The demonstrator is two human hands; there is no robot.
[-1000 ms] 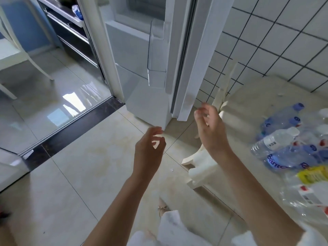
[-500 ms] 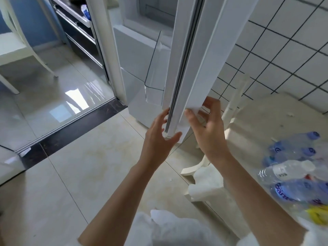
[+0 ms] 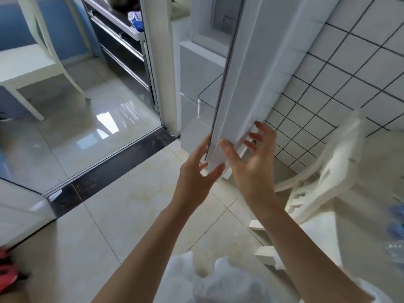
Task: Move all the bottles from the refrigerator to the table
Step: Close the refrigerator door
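Both hands held the refrigerator door's lower corner.

Head view: the left hand (image 3: 197, 171) and right hand (image 3: 251, 158) curled round the smooth white refrigerator door (image 3: 244, 84) edge; blurred bottles (image 3: 396, 221) lay on the table (image 3: 360, 226) at far right, glossy tiled floor (image 3: 131, 204) open below.

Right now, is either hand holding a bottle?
No. Both the left hand and right hand are on the lower edge of the open refrigerator door, with no bottle in them.
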